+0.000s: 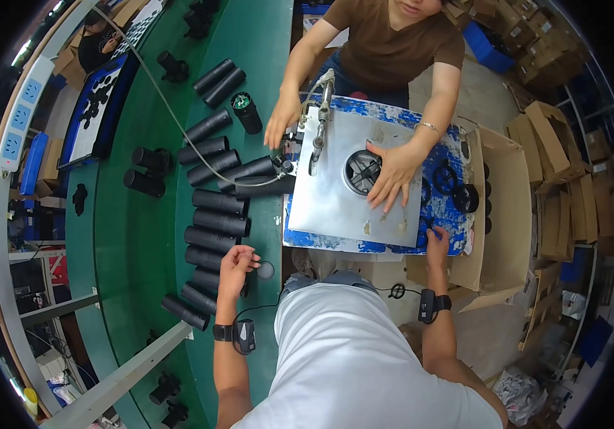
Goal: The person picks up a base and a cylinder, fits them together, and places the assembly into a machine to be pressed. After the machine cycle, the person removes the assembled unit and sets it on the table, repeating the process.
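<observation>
My left hand [236, 270] is over the green bench, fingers loosely bent and apart, with nothing visible in them. Just beside its fingertips lies a small dark round disc [265, 270]. Black tubes [215, 237] lie in a row to the left of this hand. My right hand [437, 250] is at the near right corner of the worn blue-and-white table [307, 242]. Its fingers are drawn together by dark parts at the table's edge; what they pinch is too small to make out. Above it lie a black spoked ring [445, 176] and a black round part [466, 199].
Across the table, a co-worker in a brown top rests one hand [395, 171] by a black spoked round part [362, 171] in a metal plate [321, 207]. A metal pneumatic fixture [321, 121] stands on the plate. An open cardboard box [503, 264] stands on the right.
</observation>
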`<state>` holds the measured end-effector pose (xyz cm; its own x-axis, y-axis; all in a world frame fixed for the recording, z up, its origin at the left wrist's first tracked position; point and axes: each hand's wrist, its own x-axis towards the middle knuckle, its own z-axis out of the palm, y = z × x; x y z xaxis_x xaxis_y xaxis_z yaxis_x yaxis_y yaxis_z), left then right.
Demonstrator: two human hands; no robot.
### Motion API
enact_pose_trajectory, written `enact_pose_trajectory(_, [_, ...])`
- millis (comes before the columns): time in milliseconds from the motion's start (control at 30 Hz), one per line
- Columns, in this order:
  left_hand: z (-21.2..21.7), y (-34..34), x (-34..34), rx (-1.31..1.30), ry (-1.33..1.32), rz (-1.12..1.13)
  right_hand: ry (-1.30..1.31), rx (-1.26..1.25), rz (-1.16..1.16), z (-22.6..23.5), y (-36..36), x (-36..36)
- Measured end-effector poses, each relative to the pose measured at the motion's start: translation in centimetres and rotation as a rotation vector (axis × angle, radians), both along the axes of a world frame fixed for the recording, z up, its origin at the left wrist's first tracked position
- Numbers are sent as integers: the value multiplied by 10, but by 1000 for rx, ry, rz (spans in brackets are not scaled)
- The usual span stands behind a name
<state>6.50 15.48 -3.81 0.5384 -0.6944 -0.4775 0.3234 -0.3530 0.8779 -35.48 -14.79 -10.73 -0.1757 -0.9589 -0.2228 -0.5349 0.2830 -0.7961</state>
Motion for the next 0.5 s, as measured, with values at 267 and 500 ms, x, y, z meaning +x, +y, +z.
enact_pose_trajectory(267, [-2,-13,-10,10,13,-67,-5,-21,70,18,7,18])
enact_pose_trajectory(500, [-1,-21,-18,-11,12,-99,-69,40,60,25,13,17])
